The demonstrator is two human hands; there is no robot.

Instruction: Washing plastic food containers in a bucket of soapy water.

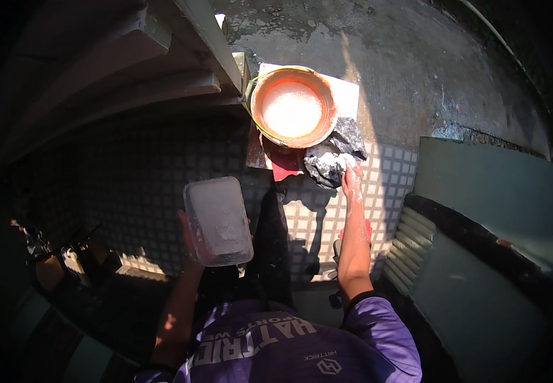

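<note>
My left hand [190,239] grips a clear rectangular plastic container [218,220] from its left side. White material with a small lump lies inside it. Farther off, my right hand [352,171] reaches down to a crumpled black plastic bag [324,167] dusted with white. Its fingers are pressed together, whitened and washed out by sunlight; what they hold is unclear. Just beyond the bag stands an orange-rimmed bucket [327,96] of bright white contents, with a yellowish handle lying along its side.
Under the bucket lies a pale board [348,92], with a red piece [285,165] at its near edge. Tiled floor [382,172] meets rough concrete [404,96] farther out. Stair-like slabs [155,89] overhang at left. A greenish wall [493,182] stands at right.
</note>
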